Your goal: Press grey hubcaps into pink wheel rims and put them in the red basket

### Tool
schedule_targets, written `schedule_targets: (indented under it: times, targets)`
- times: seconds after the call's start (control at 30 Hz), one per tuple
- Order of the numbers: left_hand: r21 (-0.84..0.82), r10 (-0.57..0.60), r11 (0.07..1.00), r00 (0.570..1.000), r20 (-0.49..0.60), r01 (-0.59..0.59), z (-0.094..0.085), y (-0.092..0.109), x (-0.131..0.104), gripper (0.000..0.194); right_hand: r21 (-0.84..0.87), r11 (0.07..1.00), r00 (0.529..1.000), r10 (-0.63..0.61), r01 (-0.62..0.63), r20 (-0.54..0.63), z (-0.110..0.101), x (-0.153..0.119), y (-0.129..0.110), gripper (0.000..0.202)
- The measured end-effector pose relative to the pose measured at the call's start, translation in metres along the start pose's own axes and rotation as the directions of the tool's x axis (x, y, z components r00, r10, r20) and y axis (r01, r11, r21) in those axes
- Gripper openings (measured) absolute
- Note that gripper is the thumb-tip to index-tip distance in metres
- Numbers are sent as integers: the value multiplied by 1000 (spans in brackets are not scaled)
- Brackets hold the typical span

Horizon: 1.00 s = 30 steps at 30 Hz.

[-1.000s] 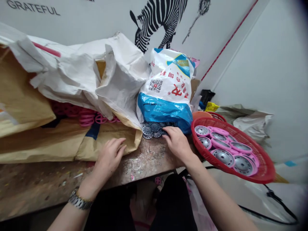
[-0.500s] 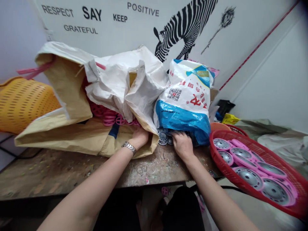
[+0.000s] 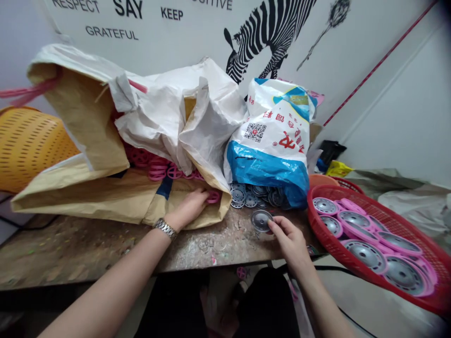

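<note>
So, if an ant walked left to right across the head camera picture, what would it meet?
Yellow basket → left hand → pink ring beside that hand → gray disc → right hand holding it → red basket.

It looks like a small workshop: a stained workbench (image 3: 116,251) bears open sacks (image 3: 211,117) of pink rings (image 3: 158,170) and grey discs (image 3: 238,193), and a red basket (image 3: 387,213) at right holds pink-rimmed discs (image 3: 405,274).

Soft, fairly even light is falling on the pale wall (image 3: 169,51), while shadow is darkening the space beneath the table (image 3: 70,244). Highlights are glinting on the plastic bag (image 3: 268,162); the grey disc (image 3: 261,220) is showing a muted sheen. Wide-angle distortion is stretching the red basket (image 3: 443,272), and darkness is dimming the upper right corner.
</note>
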<state>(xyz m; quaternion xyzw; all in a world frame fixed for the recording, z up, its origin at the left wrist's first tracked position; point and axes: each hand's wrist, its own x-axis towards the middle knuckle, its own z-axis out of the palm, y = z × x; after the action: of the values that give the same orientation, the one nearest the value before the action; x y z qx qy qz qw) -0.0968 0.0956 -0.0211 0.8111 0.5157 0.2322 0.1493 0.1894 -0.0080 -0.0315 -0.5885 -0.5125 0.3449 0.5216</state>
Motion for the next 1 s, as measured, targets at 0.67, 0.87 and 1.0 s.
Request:
schedule_targets:
  times: [0.67,0.87,1.0]
  targets:
    - [-206,347,919,938,15,-337,-9,63,-103,32,421,779,877,341,-465,338,57,-38,-24,49]
    - [-824,-149,441,935,323,355,11,88,-110,56,386,855,927,249,-346,280,53,-40,-21,46]
    - [-857,-199,113,857,476,502,12,100,-110,41,230,941,926,160,-247,341,48,-40,-24,45]
